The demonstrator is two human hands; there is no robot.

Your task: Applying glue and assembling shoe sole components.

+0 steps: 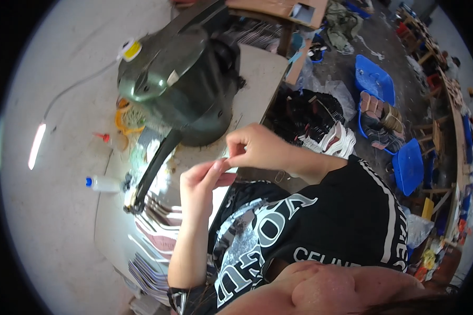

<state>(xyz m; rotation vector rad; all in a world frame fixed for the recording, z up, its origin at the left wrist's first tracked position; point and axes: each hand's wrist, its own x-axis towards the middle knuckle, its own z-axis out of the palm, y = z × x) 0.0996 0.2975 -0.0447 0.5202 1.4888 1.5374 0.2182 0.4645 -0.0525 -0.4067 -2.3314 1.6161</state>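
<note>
My left hand (198, 181) and my right hand (257, 148) meet in front of my body, fingertips touching. Thumb and forefinger are pinched together on each; whatever lies between them is too small to make out. Just beyond them stands a dark green sewing machine (194, 94), its narrow dark arm (157, 165) slanting down to the left of my hands. Flat pink and white cut pieces (160, 233), seemingly shoe parts, lie stacked on the pale table (252, 73) beside my left forearm. Further along is a stack of grey striped pieces (144, 275).
A blue-capped bottle (105, 184), a red-tipped bottle (110, 139) and an orange basket (126, 121) stand behind the machine. Dark and white pieces (331, 142) are heaped at my right. Blue bins (374, 79) stand on the floor, one beside stacked brown and grey pieces (381, 115).
</note>
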